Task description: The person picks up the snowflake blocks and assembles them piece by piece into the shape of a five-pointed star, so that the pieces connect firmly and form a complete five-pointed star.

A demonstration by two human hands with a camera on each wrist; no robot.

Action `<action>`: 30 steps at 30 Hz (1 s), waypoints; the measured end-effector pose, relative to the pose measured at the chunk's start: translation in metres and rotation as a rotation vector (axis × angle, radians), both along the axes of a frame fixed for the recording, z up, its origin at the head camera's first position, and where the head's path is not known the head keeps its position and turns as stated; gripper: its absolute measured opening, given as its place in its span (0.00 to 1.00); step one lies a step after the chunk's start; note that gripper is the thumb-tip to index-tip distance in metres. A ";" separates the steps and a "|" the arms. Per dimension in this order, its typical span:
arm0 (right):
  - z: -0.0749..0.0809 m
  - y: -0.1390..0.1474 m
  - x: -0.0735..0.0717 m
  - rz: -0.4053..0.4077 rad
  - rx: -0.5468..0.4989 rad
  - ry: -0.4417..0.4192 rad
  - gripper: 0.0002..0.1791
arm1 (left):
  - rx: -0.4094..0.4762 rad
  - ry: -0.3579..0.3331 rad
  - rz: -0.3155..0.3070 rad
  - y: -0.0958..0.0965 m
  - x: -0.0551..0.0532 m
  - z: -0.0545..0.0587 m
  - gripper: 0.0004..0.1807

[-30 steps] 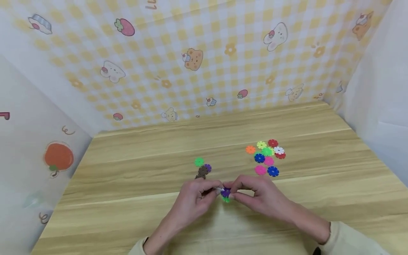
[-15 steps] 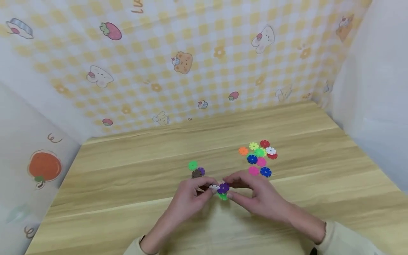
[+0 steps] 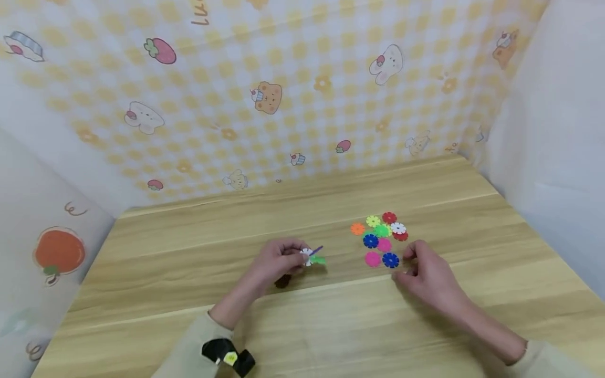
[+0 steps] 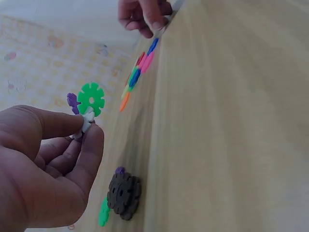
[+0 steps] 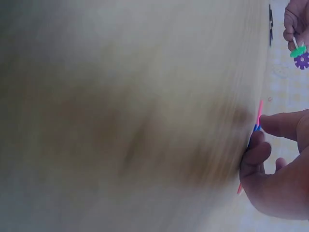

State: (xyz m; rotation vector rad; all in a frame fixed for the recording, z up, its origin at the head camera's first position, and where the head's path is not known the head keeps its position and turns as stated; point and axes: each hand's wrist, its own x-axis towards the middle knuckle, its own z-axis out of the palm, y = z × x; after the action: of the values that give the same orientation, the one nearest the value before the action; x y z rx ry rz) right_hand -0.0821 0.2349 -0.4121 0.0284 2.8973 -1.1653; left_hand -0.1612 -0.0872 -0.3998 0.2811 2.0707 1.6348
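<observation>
My left hand point(image 3: 276, 257) pinches a white notched plastic disc point(image 4: 87, 123) between thumb and fingertips. A green notched disc point(image 4: 86, 93) and a purple notched disc point(image 4: 72, 100) are joined to it, standing out beyond the fingertips at different angles. The right hand point(image 3: 432, 275) is just right of the loose discs, thumb and fingers bent with a gap between them and nothing held. Nearest its fingertips lies a blue notched disc point(image 3: 387, 258), flat on the table.
Around that blue disc, a loose group includes a pink disc point(image 3: 373, 259), an orange disc point(image 3: 357, 229) and a white disc point(image 3: 398, 228). Dark brown discs point(image 4: 116, 193) lie below the left hand, with another green disc point(image 4: 103, 212) beside them. A patterned cloth point(image 3: 302, 105) backs the wooden table point(image 3: 331, 325).
The right hand has let go of the joined discs and moved right to the loose group. My left hand has lifted them slightly up and left, turning them.
</observation>
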 end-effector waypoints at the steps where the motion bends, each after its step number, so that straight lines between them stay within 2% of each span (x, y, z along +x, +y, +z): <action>1: 0.001 0.001 -0.001 0.005 0.008 0.002 0.26 | -0.001 -0.021 0.013 0.001 -0.006 0.000 0.13; 4: 0.002 0.003 -0.005 0.020 0.015 0.018 0.26 | -0.003 -0.094 0.055 0.006 -0.024 -0.001 0.13; 9: -0.001 0.002 -0.007 0.054 0.015 0.056 0.27 | -0.037 -0.170 0.121 0.014 -0.050 -0.005 0.12; 12: 0.000 0.001 -0.009 0.062 0.017 0.063 0.28 | -0.061 -0.184 0.152 0.019 -0.064 -0.006 0.13; 15: 0.003 0.001 -0.011 0.068 0.024 0.059 0.28 | -0.083 -0.174 0.164 0.026 -0.073 -0.003 0.13; 21: 0.001 0.001 -0.015 0.118 0.013 0.067 0.26 | -0.108 -0.133 0.172 0.033 -0.079 -0.002 0.13; 30: -0.001 -0.001 -0.021 0.141 0.018 0.082 0.24 | -0.152 -0.062 0.224 0.041 -0.079 0.000 0.15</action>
State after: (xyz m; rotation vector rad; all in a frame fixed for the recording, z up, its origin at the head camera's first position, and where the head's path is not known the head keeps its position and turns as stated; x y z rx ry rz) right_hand -0.1036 0.2337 -0.4134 -0.2253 2.9227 -1.1431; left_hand -0.2400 -0.0463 -0.3998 -0.0551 2.2299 1.5756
